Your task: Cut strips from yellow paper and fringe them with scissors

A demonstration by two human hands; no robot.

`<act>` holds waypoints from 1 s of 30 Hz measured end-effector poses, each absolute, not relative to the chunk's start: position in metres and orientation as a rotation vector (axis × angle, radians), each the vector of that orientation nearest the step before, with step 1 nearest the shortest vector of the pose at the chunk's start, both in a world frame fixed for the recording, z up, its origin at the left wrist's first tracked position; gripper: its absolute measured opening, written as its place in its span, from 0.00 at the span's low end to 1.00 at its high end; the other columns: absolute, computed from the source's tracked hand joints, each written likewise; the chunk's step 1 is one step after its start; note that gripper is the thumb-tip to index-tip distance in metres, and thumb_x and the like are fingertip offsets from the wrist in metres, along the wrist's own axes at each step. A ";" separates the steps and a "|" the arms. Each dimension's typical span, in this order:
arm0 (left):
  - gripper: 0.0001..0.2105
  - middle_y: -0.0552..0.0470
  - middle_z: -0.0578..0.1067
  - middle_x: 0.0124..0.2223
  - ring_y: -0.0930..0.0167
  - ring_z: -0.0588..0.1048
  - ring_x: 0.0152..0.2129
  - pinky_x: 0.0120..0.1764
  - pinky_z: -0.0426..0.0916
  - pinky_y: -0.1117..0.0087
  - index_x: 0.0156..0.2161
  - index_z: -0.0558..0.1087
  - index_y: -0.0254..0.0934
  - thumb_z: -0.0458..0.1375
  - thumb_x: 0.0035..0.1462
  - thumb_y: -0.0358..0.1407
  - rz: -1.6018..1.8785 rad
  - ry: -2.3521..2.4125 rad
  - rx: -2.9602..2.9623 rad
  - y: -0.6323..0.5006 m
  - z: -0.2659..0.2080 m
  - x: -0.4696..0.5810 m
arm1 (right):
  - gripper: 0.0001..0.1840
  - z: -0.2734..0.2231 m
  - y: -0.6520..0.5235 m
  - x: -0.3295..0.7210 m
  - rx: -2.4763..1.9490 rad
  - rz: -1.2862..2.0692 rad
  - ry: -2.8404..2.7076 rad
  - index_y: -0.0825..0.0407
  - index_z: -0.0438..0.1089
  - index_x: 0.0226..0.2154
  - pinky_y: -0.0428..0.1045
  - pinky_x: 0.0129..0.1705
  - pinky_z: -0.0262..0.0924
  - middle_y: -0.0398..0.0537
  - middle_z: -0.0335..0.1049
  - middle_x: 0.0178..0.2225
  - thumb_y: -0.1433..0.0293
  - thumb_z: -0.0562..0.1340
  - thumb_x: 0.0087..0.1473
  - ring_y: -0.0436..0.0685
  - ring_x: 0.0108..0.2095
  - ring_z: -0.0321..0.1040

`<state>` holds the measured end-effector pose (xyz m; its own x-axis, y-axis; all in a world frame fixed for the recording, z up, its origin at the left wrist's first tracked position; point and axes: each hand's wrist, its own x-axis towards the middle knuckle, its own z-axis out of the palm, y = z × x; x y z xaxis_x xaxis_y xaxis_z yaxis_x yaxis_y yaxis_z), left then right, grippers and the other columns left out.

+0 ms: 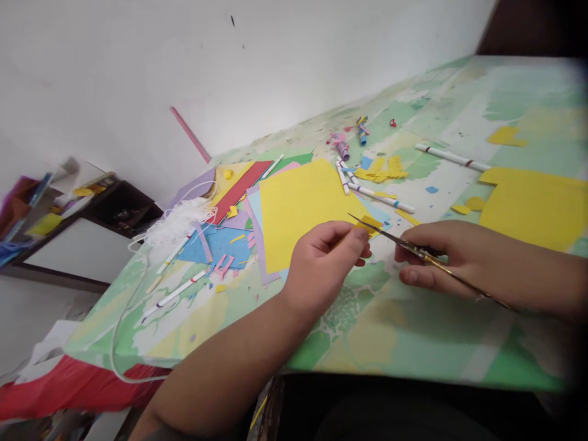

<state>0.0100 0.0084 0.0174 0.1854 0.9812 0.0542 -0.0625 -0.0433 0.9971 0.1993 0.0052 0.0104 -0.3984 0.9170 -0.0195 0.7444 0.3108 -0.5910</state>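
My left hand pinches a small yellow paper piece between thumb and fingers, above the table's front half. From the right, my right hand grips a pair of scissors with gold-coloured handles, its fingers closed around them. The thin blades point left and lie across the yellow piece, close to my left fingertips. Whether the blades are parted is too fine to tell. Beneath and beyond my left hand lies a large yellow sheet on top of other coloured sheets.
White markers and fringed yellow scraps lie behind my hands. Two small rolled paper figures stand farther back. Tangled white string sits at the left, hanging over the table edge. More yellow paper lies at right; a wall rises behind.
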 end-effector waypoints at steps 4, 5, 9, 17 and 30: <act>0.09 0.55 0.71 0.20 0.78 0.69 0.19 0.27 0.66 0.74 0.23 0.72 0.35 0.58 0.47 0.38 1.074 1.034 1.292 0.008 0.021 0.012 | 0.17 0.016 0.001 0.195 -1.558 0.922 -2.307 0.51 0.62 0.24 0.47 0.26 0.52 0.43 0.63 0.23 0.53 0.56 0.45 0.54 0.25 0.59; 0.08 0.56 0.71 0.20 0.78 0.69 0.19 0.26 0.66 0.74 0.23 0.72 0.35 0.58 0.47 0.38 1.072 1.046 1.283 0.008 0.021 0.013 | 0.18 0.017 0.000 0.194 -1.574 0.929 -2.297 0.51 0.62 0.24 0.47 0.26 0.52 0.43 0.63 0.23 0.53 0.56 0.45 0.54 0.25 0.59; 0.05 0.57 0.70 0.19 0.78 0.68 0.18 0.25 0.65 0.75 0.27 0.73 0.35 0.59 0.46 0.36 1.092 1.040 1.226 0.008 0.020 0.015 | 0.19 0.022 0.000 0.191 -1.638 0.901 -2.299 0.52 0.61 0.23 0.48 0.27 0.52 0.44 0.62 0.22 0.52 0.54 0.46 0.54 0.26 0.58; 0.05 0.55 0.72 0.25 0.76 0.69 0.23 0.27 0.67 0.74 0.28 0.73 0.36 0.59 0.45 0.36 1.066 1.054 1.304 0.012 0.013 0.012 | 0.20 0.015 0.002 0.195 -1.669 0.774 -2.371 0.50 0.62 0.25 0.48 0.27 0.52 0.44 0.64 0.23 0.50 0.55 0.45 0.55 0.25 0.60; 0.05 0.57 0.69 0.23 0.78 0.67 0.22 0.28 0.63 0.75 0.26 0.72 0.36 0.59 0.46 0.35 1.131 1.048 1.336 0.008 0.013 0.014 | 0.28 0.009 0.002 0.196 -1.694 0.598 -2.391 0.50 0.62 0.23 0.48 0.22 0.51 0.45 0.64 0.21 0.43 0.48 0.45 0.53 0.21 0.60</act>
<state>0.0139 0.0078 0.0134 0.1707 0.9829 0.0686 -0.0061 -0.0686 0.9976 0.1958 0.0025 0.0090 -0.3505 0.9307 -0.1049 0.8706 0.2824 -0.4027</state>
